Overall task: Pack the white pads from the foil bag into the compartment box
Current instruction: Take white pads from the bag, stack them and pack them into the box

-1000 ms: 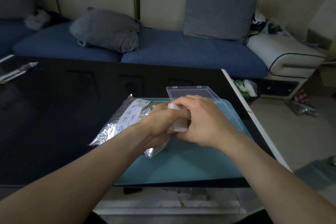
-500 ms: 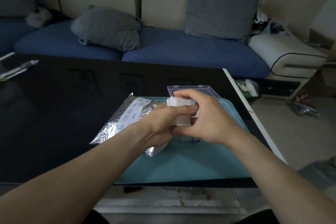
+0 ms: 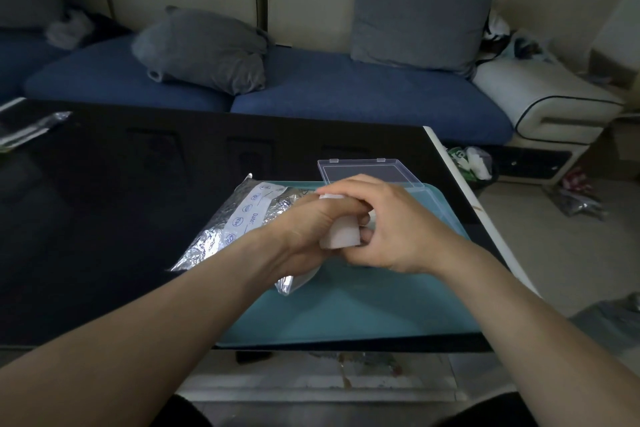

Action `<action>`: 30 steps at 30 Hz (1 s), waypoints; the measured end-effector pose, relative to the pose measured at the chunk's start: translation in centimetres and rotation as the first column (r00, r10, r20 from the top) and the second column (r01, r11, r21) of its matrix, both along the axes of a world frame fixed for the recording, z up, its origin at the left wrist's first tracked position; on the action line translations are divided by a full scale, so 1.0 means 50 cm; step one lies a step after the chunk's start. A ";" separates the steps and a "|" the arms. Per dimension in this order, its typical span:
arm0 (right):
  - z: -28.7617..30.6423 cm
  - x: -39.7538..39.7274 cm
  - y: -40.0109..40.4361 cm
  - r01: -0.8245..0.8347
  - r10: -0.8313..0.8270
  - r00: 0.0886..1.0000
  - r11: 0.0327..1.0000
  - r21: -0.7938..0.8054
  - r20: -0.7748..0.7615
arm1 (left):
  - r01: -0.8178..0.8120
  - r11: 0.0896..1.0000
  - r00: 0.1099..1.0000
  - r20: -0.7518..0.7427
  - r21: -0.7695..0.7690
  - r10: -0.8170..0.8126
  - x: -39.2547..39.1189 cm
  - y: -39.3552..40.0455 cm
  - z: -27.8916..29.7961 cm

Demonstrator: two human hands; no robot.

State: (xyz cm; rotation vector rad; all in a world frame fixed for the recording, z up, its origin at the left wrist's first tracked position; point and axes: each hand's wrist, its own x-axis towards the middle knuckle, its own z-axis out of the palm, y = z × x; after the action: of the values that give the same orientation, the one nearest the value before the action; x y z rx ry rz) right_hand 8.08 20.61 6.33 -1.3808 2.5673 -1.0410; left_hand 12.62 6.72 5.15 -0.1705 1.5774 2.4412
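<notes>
White pads [image 3: 341,233] sat as a small stack clamped between both hands, above the teal tray [image 3: 346,308] and just right of the foil bag [image 3: 242,218]. Half a second before, the stack was held higher, in front of the clear lid; it had since come lower and nearer the person, and the right hand had folded further over its top. Pads looked soft, pale, square-cornered; only the lower block and a sliver at the top showed between the fingers. How many pads the stack held could not be told.

Left hand [image 3: 308,229] gripped the stack from the left, thumb across its upper edge. Right hand [image 3: 391,225] curled over it from the right, fingertips against the pads' side. Foil bag lay crinkled, printed white label facing up, partly on the tray and partly on the black table [image 3: 104,204], its near corner under the left wrist. Compartment box [image 3: 370,173] stood behind the hands at the tray's far edge, clear lid raised; its compartments were hidden by the hands.
</notes>
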 end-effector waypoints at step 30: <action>-0.088 -0.151 0.082 0.693 -0.317 0.638 0.634 -0.343 0.702 | -0.258 0.329 0.872 -0.365 -0.909 -0.326 -0.014 0.026 -0.055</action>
State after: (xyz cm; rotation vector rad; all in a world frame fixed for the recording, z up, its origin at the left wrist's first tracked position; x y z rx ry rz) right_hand 0.53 24.70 1.95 -0.1166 2.2350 -2.1031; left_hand 11.90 8.00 2.39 0.3608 3.0416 1.1329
